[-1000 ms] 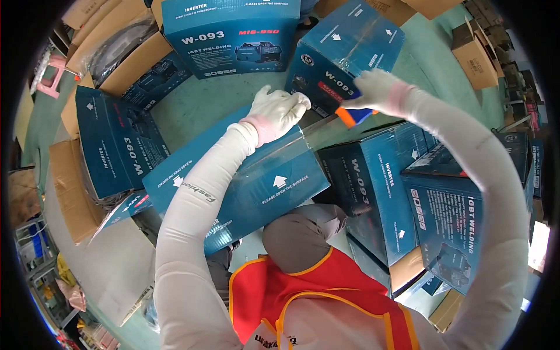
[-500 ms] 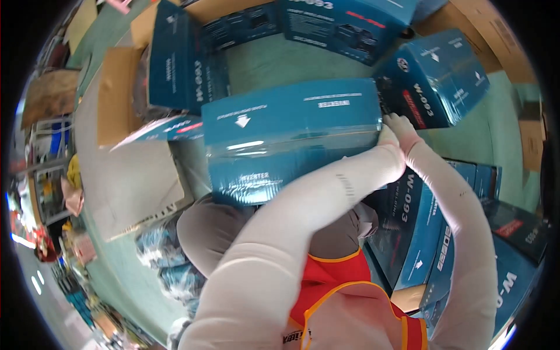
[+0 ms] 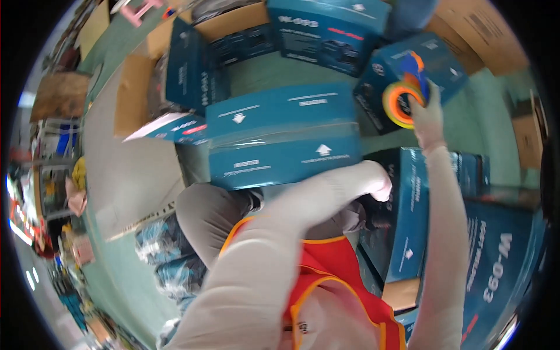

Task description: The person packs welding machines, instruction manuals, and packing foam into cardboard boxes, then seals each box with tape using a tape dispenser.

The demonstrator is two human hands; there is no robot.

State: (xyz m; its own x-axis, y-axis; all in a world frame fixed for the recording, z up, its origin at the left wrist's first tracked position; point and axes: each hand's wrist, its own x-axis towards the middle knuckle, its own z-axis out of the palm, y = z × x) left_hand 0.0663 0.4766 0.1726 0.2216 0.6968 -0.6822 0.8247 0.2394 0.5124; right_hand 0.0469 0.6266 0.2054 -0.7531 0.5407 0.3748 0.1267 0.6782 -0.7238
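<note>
A closed teal cardboard box [image 3: 280, 114] lies before my knees, with shiny clear tape along the seam across its top. My right hand [image 3: 430, 119] is closed on a tape dispenser [image 3: 403, 105] with an orange and yellow roll and a blue part, held up in front of another teal box [image 3: 446, 61] at the far right. My left hand [image 3: 376, 178] is just off the near right corner of the taped box, beside an upright teal box [image 3: 405, 221]. Its fingers are blurred and turned down, so their grip is hidden.
At the far left stands an open carton [image 3: 131, 105] with its flaps up. More teal boxes [image 3: 326, 35] stand at the back, and a large one [image 3: 501, 256] is at my right. Plastic-wrapped bundles [image 3: 178, 277] lie by my left knee. Brown cartons [image 3: 475, 35] fill the far right.
Both hands have left the right end of the taped box. My right hand has moved up and right and now grips the tape dispenser; my left hand has come down nearer to me.
</note>
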